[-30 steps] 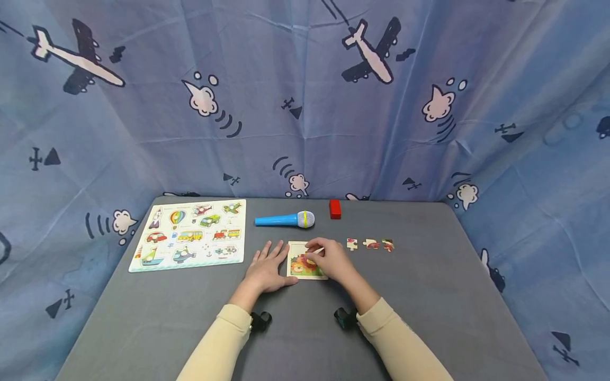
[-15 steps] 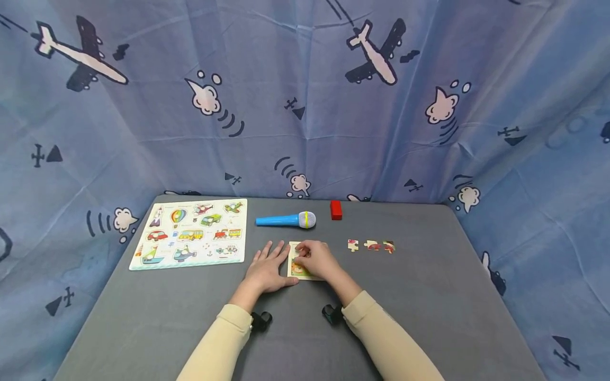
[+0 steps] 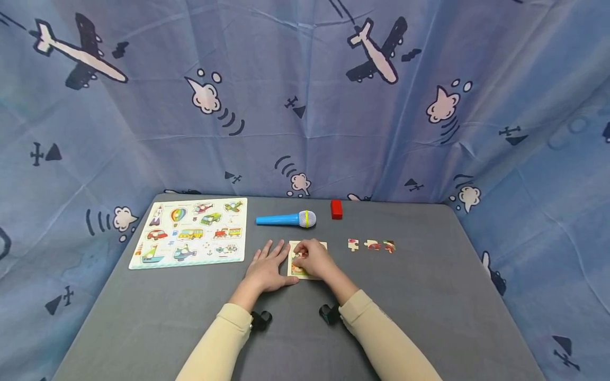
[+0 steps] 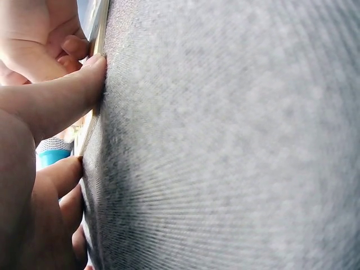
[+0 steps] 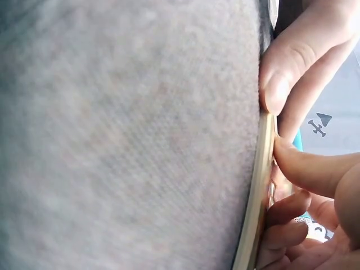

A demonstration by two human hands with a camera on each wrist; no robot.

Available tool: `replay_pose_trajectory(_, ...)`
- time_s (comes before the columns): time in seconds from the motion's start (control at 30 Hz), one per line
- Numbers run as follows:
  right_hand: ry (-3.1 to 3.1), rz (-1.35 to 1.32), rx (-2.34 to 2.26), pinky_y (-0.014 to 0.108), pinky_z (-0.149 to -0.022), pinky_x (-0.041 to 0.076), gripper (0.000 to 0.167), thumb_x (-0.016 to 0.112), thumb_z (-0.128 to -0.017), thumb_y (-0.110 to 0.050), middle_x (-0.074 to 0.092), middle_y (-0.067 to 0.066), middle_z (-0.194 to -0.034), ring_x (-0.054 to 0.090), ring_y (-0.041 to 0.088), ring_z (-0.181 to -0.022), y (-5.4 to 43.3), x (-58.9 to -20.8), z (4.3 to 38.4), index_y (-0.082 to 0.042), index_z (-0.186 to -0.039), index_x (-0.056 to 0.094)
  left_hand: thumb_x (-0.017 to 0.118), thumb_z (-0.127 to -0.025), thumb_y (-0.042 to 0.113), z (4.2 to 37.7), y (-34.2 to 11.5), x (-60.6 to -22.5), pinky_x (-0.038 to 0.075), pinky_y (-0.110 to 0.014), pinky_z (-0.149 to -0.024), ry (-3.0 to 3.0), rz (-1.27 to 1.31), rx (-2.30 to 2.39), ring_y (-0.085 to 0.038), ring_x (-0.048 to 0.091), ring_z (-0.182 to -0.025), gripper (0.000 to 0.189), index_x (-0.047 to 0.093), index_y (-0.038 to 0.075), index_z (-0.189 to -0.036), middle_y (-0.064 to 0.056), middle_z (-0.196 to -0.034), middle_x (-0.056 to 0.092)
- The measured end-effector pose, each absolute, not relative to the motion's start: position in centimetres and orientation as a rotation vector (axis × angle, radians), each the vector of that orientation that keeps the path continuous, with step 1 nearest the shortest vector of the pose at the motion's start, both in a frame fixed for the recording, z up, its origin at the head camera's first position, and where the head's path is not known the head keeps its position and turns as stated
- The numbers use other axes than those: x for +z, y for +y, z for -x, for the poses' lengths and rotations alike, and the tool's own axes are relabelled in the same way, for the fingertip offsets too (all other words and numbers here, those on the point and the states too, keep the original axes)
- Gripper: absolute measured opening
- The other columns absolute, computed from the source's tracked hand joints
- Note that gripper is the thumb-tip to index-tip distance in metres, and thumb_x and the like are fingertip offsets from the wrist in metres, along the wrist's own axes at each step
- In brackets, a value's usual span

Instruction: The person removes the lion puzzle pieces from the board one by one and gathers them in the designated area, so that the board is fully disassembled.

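Observation:
A small jigsaw puzzle board (image 3: 292,274) with a pale wooden border and a colourful animal picture lies on the grey table. My left hand (image 3: 266,272) is spread flat at its left side, thumb at the near-left corner and fingertips along the edge; the left wrist view has the thumb (image 4: 73,95) against the board's rim. Over the board's middle, my right hand (image 3: 314,259) pinches a small puzzle piece (image 5: 273,191) low against the picture, its thumb touching the board. The right hand's fingers and palm hide much of the picture and most of that piece.
Several loose puzzle pieces (image 3: 372,245) lie in a row right of the board. Behind it are a blue toy microphone (image 3: 281,219) and a red block (image 3: 336,209). A white vehicle picture board (image 3: 190,254) lies at the left. A blue airplane-print curtain (image 3: 305,95) borders the table.
My right hand has moved left across the board, from its right part to the upper-left middle, with little motion in the last half second. The left hand stays in place.

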State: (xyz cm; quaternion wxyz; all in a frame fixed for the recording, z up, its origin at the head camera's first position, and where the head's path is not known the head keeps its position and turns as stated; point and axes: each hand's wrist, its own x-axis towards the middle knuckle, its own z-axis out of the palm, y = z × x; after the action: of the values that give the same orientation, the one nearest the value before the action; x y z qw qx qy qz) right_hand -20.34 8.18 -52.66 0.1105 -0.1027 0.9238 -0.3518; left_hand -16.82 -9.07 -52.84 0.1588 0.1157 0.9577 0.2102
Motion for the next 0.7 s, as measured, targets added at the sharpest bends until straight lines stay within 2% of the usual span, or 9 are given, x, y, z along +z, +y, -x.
replay_pose_trajectory(0.23,2.659,0.273,-1.116,0.028,-0.065,0.045,0.020,0.081,-0.085,-0.009,0.062,0.001,-0.083,0.056,0.014,-0.073,8.3,-52.3,20.3,-0.014,-0.097,0.067,0.069,-0.086,0.063,16.8,-9.1,-52.8,0.010,-0.054,-0.126,2.735,-0.328,0.600,-0.031,0.005,-0.158,0.095,0.027,0.023,-0.161,0.000,-0.170,0.018)
replay_pose_trajectory(0.47,2.674,0.180,-1.254,0.025,-0.055,0.048,0.020,0.087,-0.080,-0.021,0.069,0.000,-0.074,0.060,0.012,-0.064,9.4,-50.4,20.3,-0.010,-0.091,0.074,0.069,-0.086,0.063,16.8,-8.9,-52.6,0.010,-0.054,-0.126,2.730,-0.322,0.599,-0.031,0.005,-0.158,0.095,0.027,0.023,-0.161,0.000,-0.170,0.018)
replay_pose_trajectory(0.7,2.715,0.160,-1.284,0.026,-0.063,0.049,0.025,0.080,-0.088,-0.028,0.073,0.000,-0.087,0.058,0.014,-0.074,11.6,-48.7,20.0,-0.013,-0.107,0.079,0.069,-0.086,0.062,16.7,-8.9,-52.7,0.010,-0.055,-0.126,2.729,-0.318,0.601,-0.031,0.005,-0.158,0.096,0.027,0.021,-0.162,-0.001,-0.170,0.018)
